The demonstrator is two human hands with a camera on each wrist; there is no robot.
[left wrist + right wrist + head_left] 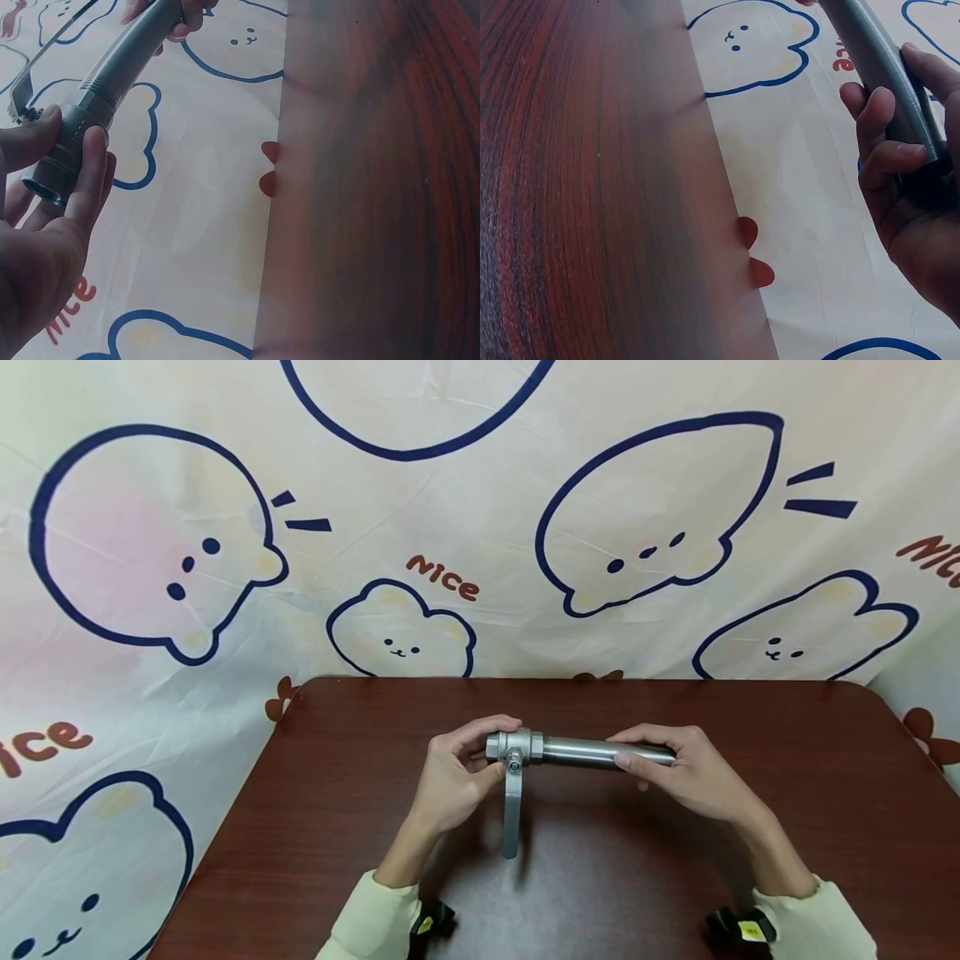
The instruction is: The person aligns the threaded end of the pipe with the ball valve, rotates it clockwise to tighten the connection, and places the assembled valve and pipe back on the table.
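Above the brown table (337, 827), a metal valve (519, 740) and a metal pipe (581, 752) form one straight piece. At its nine o'clock end the left hand (453, 782) pinches the valve between thumb and fingers; at its three o'clock end the right hand (697, 774) has thumb and fingers curled round the pipe. The valve's handle (512, 814) points to six o'clock. Some threads (547, 749) show where the pipe meets the valve, so the step in hand looks like work on that screw joint, though tightening or loosening I cannot tell. Either would call for a steady left hold while the right hand twists. No container shows; the valve's open mouth (45, 191) is too dark to see into.
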